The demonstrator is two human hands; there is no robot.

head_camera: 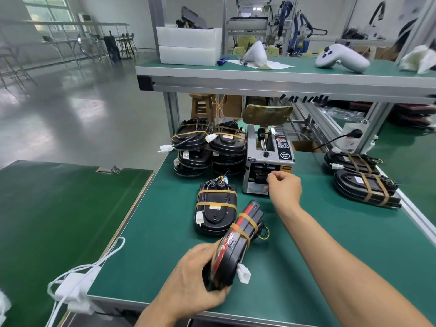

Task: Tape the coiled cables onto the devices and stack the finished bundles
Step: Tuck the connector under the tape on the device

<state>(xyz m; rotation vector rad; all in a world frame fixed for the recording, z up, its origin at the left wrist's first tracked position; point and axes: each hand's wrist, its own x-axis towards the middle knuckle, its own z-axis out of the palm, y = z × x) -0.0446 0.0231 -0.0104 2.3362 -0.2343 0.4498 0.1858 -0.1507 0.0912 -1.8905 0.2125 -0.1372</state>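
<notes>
My left hand (pixel 195 277) grips a black device with a red stripe (pixel 233 246), held on edge above the green mat, two tan tape bands around its coiled cable and a white connector hanging from it. My right hand (pixel 284 187) is at the outlet of the tape dispenser (pixel 269 159), fingers pinched together there; whether tape is between them is hidden. A taped device (pixel 215 206) lies flat just left of the dispenser. Two stacks of finished bundles (pixel 208 147) stand behind it.
Two more taped devices (pixel 363 180) lie at the right edge of the mat. A white cable and adapter (pixel 75 286) hang off the front left corner. An upper shelf (pixel 283 74) with foam boxes and a white controller overhangs the back.
</notes>
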